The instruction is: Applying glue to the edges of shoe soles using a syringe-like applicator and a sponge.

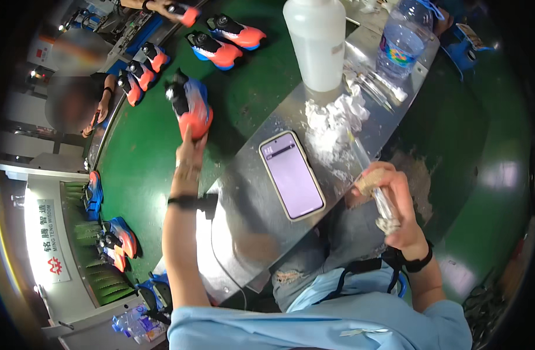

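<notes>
Out over the green surface, my left hand is closed on the coral end of a running shoe, which has blue and white sides and a black collar. The shoe is slightly blurred. At the right, my right hand grips a slim pen-like tool with a pale, narrow front and a clear, wrapped back part. Its tip points toward a heap of crumpled white tissue on the metal table. Between my hands a phone lies with its lit screen up.
On the metal table stand a white plastic bottle and a clear water bottle, with several thin tools nearby. More shoes stand on the green surface. Another person's hand holds a shoe at the top.
</notes>
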Demonstrator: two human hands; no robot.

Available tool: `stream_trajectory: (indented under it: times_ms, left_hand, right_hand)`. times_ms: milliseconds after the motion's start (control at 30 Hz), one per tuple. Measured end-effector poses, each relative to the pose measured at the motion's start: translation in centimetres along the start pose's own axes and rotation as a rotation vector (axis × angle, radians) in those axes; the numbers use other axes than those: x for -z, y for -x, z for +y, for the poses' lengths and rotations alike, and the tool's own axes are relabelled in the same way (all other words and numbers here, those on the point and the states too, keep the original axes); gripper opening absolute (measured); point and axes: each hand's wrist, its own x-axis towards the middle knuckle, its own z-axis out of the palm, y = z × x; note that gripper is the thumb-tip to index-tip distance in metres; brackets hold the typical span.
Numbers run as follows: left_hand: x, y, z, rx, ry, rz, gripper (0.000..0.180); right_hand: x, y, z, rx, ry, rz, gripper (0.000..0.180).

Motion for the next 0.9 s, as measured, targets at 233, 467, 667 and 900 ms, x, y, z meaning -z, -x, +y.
stream_trajectory:
  times_ms: [233,467,667,900]
  left_hand:
    - [5.7,36.1,3.2,0.212,-0.121,-0.020,0.043]
    - [9.6,49.5,-1.5,0.110,-0.373,0.337,0.039]
    - [7.9,42.0,2.0,-0.420,-0.405,0.470,0.024]
    - [-1.3,32.3,5.9,-0.943,-0.444,-0.193,0.062]
  right_hand:
    - [-0.6,0.3,3.1,0.118,0.023,-0.024,0.065]
    - [-1.4,0.4,4.5,0.056,0.028,0.105,0.043]
    - [-2.3,0.9,1.9,0.038,0.090,0.095,0.043]
    - [-6.6,1.6,-4.7,0.095,-0.428,-0.242,0.058]
